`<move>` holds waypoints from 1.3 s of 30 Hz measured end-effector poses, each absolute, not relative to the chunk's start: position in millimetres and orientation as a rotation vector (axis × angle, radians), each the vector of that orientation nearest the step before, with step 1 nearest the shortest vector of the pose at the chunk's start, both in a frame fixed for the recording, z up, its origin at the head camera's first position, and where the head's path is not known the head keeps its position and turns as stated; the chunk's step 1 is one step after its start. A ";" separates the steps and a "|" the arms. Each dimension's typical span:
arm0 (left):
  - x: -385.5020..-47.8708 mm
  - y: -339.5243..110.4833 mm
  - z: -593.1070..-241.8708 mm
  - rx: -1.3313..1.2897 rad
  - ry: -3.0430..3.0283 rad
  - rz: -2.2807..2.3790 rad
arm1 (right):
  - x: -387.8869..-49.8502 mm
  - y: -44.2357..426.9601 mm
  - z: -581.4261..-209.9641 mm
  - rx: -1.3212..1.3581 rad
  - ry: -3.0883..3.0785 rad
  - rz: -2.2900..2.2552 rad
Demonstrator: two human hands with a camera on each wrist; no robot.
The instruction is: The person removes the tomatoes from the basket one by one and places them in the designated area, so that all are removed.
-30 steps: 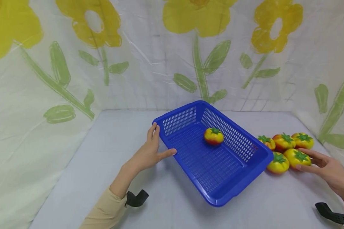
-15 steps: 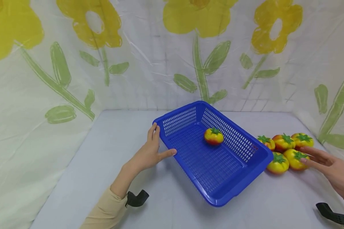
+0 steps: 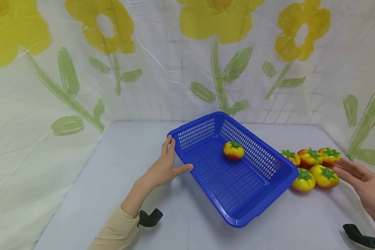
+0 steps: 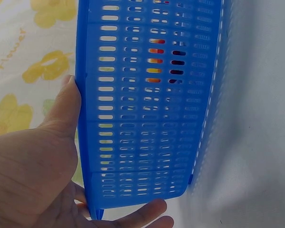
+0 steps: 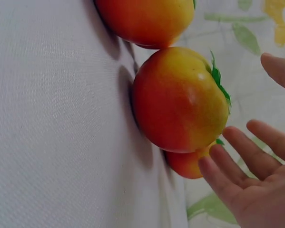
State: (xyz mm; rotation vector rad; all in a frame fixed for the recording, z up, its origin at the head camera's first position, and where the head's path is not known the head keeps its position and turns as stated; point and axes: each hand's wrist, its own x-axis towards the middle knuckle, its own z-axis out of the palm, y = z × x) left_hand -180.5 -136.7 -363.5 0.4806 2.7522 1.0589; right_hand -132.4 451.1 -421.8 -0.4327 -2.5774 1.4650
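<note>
My left hand [image 3: 160,168] holds the left corner of a blue plastic basket [image 3: 203,189]; its thumb [image 4: 66,107] lies along the rim and its fingers reach round the end. One red-and-yellow fruit like a tomato [image 3: 233,150], with green leaves on top, sits inside the basket. At the right, my right hand [image 3: 364,184] is spread beside a group of the same fruit, holding nothing. Nearest to it are the front-right tomato [image 3: 324,176] and the back-right tomato [image 3: 329,156]. In the right wrist view the fingertips are close to a tomato [image 5: 180,99]; touching cannot be told.
The basket's right corner partly hides a tomato [image 3: 291,158] of the group. Another tomato [image 3: 303,180] stands close by that corner. Behind the white-covered table [image 3: 131,146] hangs a sheet [image 3: 162,86] printed with yellow flowers. Each wrist bears a black strap mount [image 3: 150,218].
My right hand has drawn back to the right from the front-right tomato, which stays in the group. My left hand and the basket stay put; the head view shifts slightly.
</note>
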 end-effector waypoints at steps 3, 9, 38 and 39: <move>-180.0 -136.6 -363.8 0.478 2.755 1.056 | -131.3 448.2 -418.4 -0.456 -2.527 1.484; -180.3 -136.3 -364.0 0.485 2.760 1.053 | -130.2 444.6 -410.8 -0.503 -2.451 1.530; -180.6 -136.6 -364.9 0.500 2.766 1.045 | -130.6 367.4 -347.5 -0.201 -2.371 1.352; -180.4 -136.9 -364.8 0.496 2.767 1.047 | -131.5 359.0 -341.0 -0.154 -2.380 1.355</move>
